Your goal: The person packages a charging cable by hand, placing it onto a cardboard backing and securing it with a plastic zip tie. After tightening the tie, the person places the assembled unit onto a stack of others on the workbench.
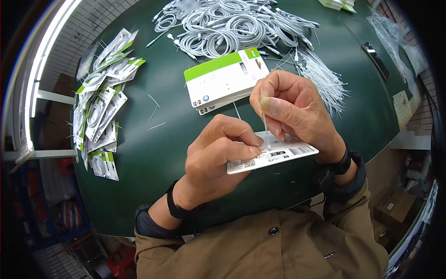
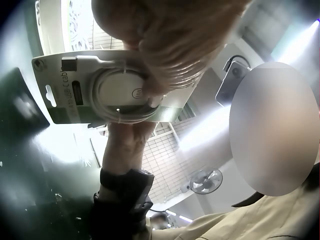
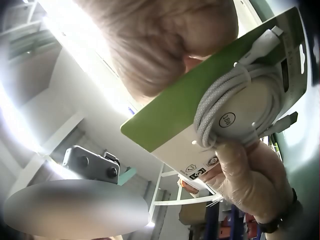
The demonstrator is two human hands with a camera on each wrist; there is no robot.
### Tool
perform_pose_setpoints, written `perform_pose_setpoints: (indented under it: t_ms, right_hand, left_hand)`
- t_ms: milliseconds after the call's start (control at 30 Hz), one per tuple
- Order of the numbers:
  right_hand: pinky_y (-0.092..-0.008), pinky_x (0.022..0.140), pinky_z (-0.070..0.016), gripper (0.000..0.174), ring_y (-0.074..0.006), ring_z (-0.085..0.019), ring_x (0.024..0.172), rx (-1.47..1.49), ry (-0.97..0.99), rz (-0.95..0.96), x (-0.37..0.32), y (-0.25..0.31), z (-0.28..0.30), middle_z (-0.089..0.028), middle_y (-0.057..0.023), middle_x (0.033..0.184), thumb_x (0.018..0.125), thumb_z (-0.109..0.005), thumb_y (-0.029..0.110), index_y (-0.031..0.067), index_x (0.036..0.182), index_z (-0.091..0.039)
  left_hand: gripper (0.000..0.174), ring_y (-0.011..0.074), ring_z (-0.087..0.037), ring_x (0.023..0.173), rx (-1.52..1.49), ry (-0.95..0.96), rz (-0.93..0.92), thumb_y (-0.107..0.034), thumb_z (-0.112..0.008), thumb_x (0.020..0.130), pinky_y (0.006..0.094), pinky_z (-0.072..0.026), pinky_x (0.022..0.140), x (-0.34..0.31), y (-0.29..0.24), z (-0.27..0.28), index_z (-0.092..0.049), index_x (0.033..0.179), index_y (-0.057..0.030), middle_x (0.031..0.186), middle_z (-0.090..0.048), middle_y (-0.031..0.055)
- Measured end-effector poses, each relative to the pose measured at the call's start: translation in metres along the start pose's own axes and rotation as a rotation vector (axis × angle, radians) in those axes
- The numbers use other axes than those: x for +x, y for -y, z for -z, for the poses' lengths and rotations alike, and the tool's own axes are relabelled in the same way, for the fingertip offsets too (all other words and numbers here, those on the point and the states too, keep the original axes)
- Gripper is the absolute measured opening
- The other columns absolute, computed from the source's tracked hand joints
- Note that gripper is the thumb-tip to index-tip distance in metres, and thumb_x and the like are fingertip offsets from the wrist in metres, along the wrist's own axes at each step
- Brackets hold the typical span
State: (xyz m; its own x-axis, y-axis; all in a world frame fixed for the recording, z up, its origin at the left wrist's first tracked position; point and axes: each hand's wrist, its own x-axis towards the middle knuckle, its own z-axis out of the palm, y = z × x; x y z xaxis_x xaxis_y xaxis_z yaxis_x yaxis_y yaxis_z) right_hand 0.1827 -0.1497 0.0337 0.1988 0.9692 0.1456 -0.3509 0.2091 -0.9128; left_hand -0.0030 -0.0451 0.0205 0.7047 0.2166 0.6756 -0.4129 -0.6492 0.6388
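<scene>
My left hand (image 1: 218,153) grips a white and green packaging card (image 1: 278,156) by its near-left edge, back side up, above the green table (image 1: 162,149). A coiled white cable (image 3: 240,107) lies against the card's underside, seen from below in both wrist views as the coil (image 2: 122,97). My right hand (image 1: 288,109) pinches a thin white tie (image 1: 265,128) that stands upright at the card's top face. The left hand's fingers (image 3: 245,170) curl under the card.
A stack of blank green-and-white cards (image 1: 225,79) lies just beyond the hands. A heap of loose white cables (image 1: 232,25) fills the far side, with a bundle of white ties (image 1: 325,79) to the right. Finished packs (image 1: 100,102) pile at the left; a black phone (image 1: 376,60) lies far right.
</scene>
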Motion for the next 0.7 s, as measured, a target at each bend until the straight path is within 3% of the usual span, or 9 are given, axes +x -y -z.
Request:
perform_pose_setpoints:
  t_ms: [200, 700]
  right_hand:
    - [-0.0187, 0.047, -0.0435, 0.017, -0.0034, -0.055, 0.056, -0.025, 0.019, 0.009, -0.002, 0.001, 0.001, -0.063, -0.0027, 0.08, 0.104, -0.068, 0.015, -0.0007, 0.099, -0.062]
    - [-0.019, 0.043, -0.0403, 0.014, -0.0024, -0.053, 0.051, -0.16, 0.02, -0.18, -0.001, 0.0, 0.002, -0.062, -0.0007, 0.072, 0.101, -0.069, 0.008, -0.0023, 0.093, -0.065]
  left_hand:
    - [0.031, 0.0251, -0.073, 0.088, 0.006, -0.027, -0.038, 0.006, -0.086, 0.072, 0.0341, -0.0604, 0.072, 0.001, -0.003, -0.003, -0.062, 0.089, -0.0037, 0.103, -0.073, 0.0133]
    - [0.019, 0.0265, -0.073, 0.084, 0.104, 0.048, -0.097, 0.005, -0.079, 0.072, 0.0354, -0.0612, 0.068, -0.009, -0.002, -0.003, -0.065, 0.085, -0.0003, 0.103, -0.074, 0.0143]
